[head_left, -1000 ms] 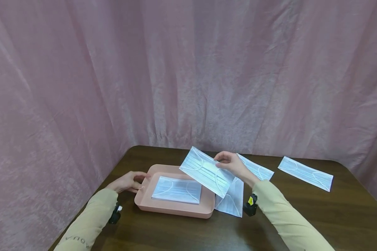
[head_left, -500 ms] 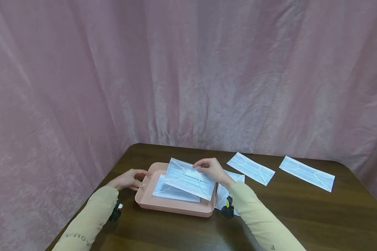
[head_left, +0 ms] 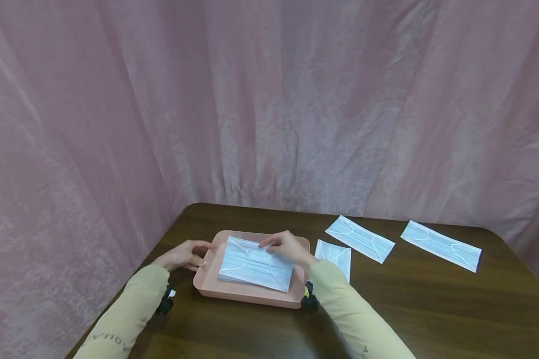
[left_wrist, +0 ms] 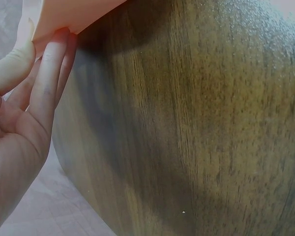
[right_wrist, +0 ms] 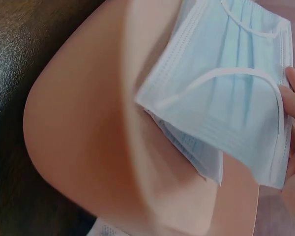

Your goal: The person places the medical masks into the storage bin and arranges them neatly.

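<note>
A pale blue face mask (head_left: 251,264) with white ear loops is pinched along its far edge by my right hand (head_left: 288,248). It lies slightly askew over a stack of masks (right_wrist: 196,150) in the pink tray (head_left: 247,297). In the right wrist view, the near part of the held mask (right_wrist: 221,108) stands a little above that stack, which it mostly covers. My left hand (head_left: 184,256) grips the tray's left end. The left wrist view has the thumb (left_wrist: 14,66) at the rim and the fingers against the outer wall.
Right of the tray, one mask (head_left: 335,255) is partly hidden by the right sleeve. Two more masks, a middle one (head_left: 360,239) and a far-right one (head_left: 441,246), lie on the brown wooden table (head_left: 413,309). A pink curtain (head_left: 269,109) hangs behind.
My right hand has carried the mask left and down from above the tray's right side onto the stack. The left hand keeps its grip on the tray.
</note>
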The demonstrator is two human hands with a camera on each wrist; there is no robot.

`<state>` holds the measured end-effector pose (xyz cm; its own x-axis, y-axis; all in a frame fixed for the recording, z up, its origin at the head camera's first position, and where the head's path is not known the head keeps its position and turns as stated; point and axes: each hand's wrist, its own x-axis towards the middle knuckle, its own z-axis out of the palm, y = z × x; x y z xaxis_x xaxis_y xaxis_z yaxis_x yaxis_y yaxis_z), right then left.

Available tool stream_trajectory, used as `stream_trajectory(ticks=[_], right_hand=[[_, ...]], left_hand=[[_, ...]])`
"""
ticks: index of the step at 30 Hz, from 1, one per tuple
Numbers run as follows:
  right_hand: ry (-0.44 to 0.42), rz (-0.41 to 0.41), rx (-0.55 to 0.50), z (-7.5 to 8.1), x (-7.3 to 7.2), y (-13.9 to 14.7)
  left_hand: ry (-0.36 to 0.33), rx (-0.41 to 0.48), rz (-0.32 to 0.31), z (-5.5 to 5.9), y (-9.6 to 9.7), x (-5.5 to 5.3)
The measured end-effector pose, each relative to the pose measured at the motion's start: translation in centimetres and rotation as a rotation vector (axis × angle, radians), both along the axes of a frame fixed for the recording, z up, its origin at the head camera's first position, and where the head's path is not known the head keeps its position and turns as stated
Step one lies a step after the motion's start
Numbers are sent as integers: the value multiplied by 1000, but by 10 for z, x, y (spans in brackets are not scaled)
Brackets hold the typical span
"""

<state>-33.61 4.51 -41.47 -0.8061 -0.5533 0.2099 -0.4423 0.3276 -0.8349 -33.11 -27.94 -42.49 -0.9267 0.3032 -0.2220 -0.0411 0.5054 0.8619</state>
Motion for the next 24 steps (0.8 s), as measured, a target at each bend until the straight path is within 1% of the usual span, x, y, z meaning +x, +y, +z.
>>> stream_trajectory(ticks=[5,8,11,20,22,24], right_hand=[[49,56,98,0,-1,-4],[78,104,130,1,-3,-6],[113,136,150,2,-4,-6],[154,140,153,4,-4,-7],[169,137,158,4,-4,-8],[161,129,160,3,-5,-8]], left_hand=[[8,-5,-3,0,1,1],[7,-8,3,0,0,0],[4,-6,-3,0,-1,-1],[1,47,-65,3,-3,0],[-1,52,-70,4,-2,1],[-5,49,-61,4,-2,1]])
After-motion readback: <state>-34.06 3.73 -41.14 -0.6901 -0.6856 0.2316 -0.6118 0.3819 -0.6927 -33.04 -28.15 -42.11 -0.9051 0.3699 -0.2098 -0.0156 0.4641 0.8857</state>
